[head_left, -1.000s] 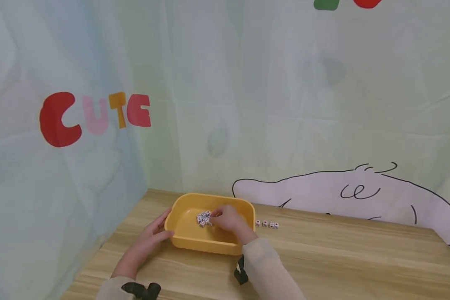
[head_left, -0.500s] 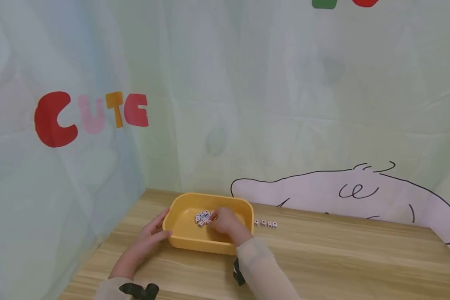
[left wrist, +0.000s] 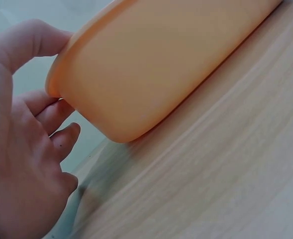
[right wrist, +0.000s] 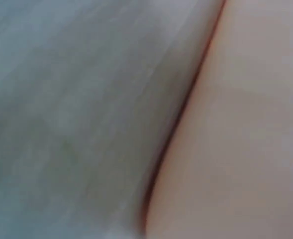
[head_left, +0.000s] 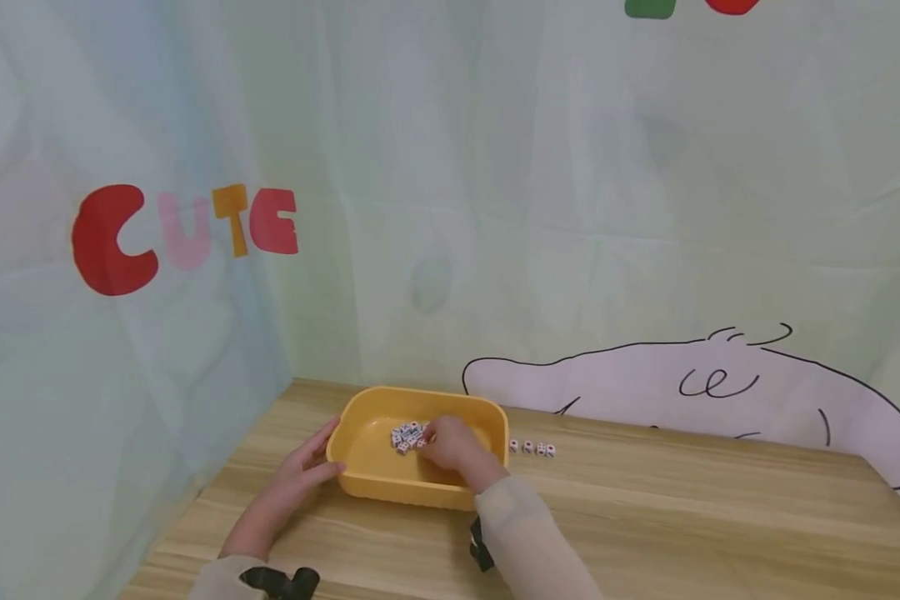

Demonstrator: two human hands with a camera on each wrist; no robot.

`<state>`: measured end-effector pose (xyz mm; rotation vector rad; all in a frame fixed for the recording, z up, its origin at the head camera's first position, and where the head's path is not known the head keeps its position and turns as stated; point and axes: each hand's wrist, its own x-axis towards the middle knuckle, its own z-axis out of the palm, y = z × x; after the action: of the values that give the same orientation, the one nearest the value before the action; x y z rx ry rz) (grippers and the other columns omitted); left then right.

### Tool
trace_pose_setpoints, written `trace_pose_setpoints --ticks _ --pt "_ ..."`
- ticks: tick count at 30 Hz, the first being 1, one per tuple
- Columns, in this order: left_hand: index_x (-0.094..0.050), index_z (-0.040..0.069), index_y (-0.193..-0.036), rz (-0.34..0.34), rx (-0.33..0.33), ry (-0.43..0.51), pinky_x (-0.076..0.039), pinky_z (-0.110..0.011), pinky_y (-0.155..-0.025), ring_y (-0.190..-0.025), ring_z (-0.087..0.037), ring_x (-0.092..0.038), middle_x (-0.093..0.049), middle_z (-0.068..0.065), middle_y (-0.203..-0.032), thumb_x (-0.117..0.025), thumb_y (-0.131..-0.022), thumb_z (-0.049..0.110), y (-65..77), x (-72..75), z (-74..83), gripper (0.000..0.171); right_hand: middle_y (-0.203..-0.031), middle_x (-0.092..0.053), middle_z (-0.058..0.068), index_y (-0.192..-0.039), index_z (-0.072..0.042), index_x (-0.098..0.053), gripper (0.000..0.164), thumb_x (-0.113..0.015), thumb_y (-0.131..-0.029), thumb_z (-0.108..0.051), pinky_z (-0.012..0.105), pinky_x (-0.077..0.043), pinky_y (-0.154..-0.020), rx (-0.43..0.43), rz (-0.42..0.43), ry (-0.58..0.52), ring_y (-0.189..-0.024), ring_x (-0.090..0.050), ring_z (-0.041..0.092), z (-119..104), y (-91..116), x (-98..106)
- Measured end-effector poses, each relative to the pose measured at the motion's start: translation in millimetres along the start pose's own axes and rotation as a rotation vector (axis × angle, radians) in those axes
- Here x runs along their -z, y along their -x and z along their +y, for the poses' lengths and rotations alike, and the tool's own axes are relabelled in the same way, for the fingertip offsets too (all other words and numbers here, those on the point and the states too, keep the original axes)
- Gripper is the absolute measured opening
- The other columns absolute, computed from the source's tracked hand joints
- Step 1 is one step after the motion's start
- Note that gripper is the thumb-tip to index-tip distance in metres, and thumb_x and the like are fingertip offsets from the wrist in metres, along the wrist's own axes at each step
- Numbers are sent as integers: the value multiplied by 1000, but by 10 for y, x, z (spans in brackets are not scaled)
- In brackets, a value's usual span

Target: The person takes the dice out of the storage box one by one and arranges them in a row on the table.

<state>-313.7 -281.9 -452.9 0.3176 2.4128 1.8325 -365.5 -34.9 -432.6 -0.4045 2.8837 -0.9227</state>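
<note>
Left hand [head_left: 294,482]: gripping yellow box [head_left: 405,491] by left rim
Right hand [head_left: 456,446]: over near-right corner, fingertips at dice [head_left: 403,437]; can't tell if grasping
Dice: white, dark-spotted, heaped mid-box; 4 outside, right

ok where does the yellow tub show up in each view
Head: lower middle, the yellow tub on the wooden table.
Left wrist: across the top, looking more orange, its outer wall showing.
Right wrist: can't make it out; a blurred pale shape fills the right side.
Shared landmark: the left hand at its rim, in head and left wrist views only.
</note>
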Motion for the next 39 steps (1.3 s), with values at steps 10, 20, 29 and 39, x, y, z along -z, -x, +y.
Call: trace_pose_setpoints --ticks 10,20,29,39 --pt "-20 5 -154 5 4 15 -14 -56 -114 -143 -41 -20 -21 -22 -157 -60 -90 13 6 -20 -27 75 -80 -62 2 -97 -1 -71 16 -67 -86 -13 23 -44 -62 159 -2 -9 -71 -50 11 44 107 303" --pt "-19 4 -154 7 -6 14 -16 -54 -115 -144 -38 -18 -18 -21 -158 -59 -91 12 33 -26 -6 75 -85 -62 1 -103 -5 -72 19 -66 -90 -17 25 -47 -64 181 -10 -53 -77 -53 13 237 251 724" --pt "-19 5 -154 7 -10 9 -16 -53 -115 -145 -38 -18 -18 -20 -158 -59 -91 12 26 -13 -15 74 -91 -67 1 -105 -7 -71 20 -65 -90 -19 32 -53 -75 132 55 -49 -83 -57 14 539 351 1028" --pt "-19 4 -154 7 -17 4 -19 -49 -114 -143 -37 -22 -19 -20 -157 -59 -91 12 21 -17 5 74 -89 -66 2 -102 -5 -71 18 -65 -90 -16 32 -53 -73 116 80 -14 -81 -57 15 889 508 1310"
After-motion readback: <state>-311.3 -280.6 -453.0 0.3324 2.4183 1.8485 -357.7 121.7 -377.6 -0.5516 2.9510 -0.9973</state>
